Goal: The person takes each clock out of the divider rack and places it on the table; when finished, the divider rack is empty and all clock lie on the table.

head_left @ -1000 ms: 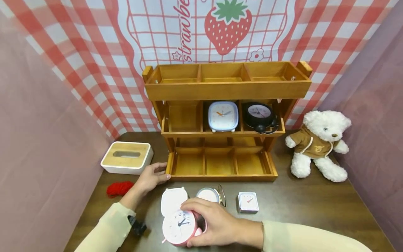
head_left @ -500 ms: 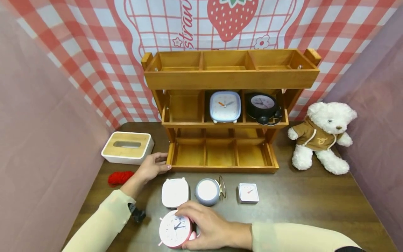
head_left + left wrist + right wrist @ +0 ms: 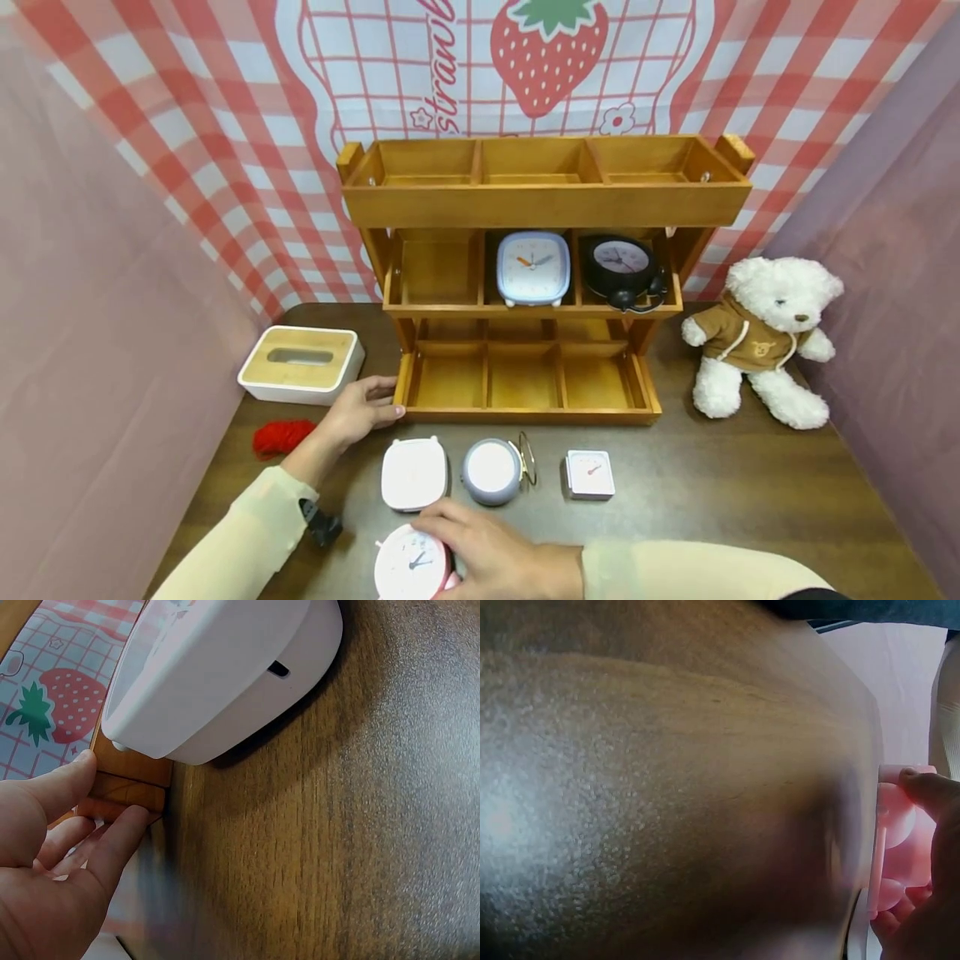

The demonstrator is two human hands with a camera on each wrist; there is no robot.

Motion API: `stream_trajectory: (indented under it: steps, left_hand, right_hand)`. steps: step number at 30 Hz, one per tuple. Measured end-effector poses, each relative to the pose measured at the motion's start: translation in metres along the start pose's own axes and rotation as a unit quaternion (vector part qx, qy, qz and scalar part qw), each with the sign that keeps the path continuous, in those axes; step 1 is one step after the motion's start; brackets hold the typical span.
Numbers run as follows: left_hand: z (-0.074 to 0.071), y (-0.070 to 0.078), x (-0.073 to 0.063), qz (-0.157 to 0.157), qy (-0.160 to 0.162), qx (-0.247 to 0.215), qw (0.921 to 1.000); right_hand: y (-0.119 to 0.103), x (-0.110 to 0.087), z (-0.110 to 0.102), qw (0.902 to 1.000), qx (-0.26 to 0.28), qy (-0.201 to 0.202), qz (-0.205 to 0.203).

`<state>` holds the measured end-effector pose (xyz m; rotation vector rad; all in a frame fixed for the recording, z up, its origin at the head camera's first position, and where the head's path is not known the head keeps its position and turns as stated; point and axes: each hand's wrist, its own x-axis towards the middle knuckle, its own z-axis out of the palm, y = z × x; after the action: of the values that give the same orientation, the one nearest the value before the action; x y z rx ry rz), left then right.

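My right hand [image 3: 491,550] grips a pink twin-bell alarm clock [image 3: 405,568] by its side, low at the front of the head view. Its white dial faces up, and its lower edge runs out of the picture. In the right wrist view, thumb and fingers hold the pink clock body [image 3: 919,862] by its bells. At the wooden three-tier shelf [image 3: 547,207], my left hand [image 3: 360,408] pinches the left end of the bottom tier between thumb and fingers. A white square clock [image 3: 414,475] and a grey round clock [image 3: 491,468] lie just beyond the pink one.
On the middle tier stand a blue-rimmed clock [image 3: 533,268] and a black clock [image 3: 621,271]. A small square clock [image 3: 589,473] lies at right. Red yarn [image 3: 279,437] and a tissue box [image 3: 300,367] are left; a teddy bear [image 3: 761,342] sits right.
My right hand has drawn the pink clock toward me and slightly left, uncovering the white and grey clocks. My left hand stays at the shelf. The head view has shifted a little.
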<state>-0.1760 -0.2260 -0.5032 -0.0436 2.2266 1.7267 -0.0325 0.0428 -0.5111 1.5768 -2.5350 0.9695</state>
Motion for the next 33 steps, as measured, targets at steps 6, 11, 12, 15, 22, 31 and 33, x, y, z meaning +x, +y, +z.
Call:
stream_trajectory:
  steps: [6,11,12,15,22,31,33]
  left_hand:
    - [0.0,0.0,-0.001,0.005,0.0,-0.003,1.0]
    - [0.0,-0.001,0.0,0.008,0.0,-0.001,1.0]
    - [0.0,-0.001,0.0,0.007,-0.001,0.001,1.0]
    - [0.0,-0.003,0.0,0.004,-0.001,0.001,1.0]
    - [0.0,-0.003,0.0,0.004,0.003,0.006,1.0]
    - [0.001,-0.002,0.0,0.005,0.006,0.016,0.9998]
    - [0.001,-0.002,0.0,0.006,0.005,0.014,0.9999]
  right_hand:
    - [0.002,0.001,0.006,0.9998,-0.017,0.003,0.009]
    - [0.004,0.001,0.013,0.999,-0.031,0.023,0.021]
    - [0.005,0.001,0.014,0.9989,-0.031,0.025,0.024]
    - [0.005,0.001,0.016,0.9987,-0.03,0.026,0.033]
    - [0.005,0.001,0.02,0.9982,-0.035,0.027,0.04]
    - [0.004,0.0,0.022,0.9977,-0.037,0.037,0.044]
    - [0.003,0.0,0.02,0.9979,-0.032,0.036,0.043]
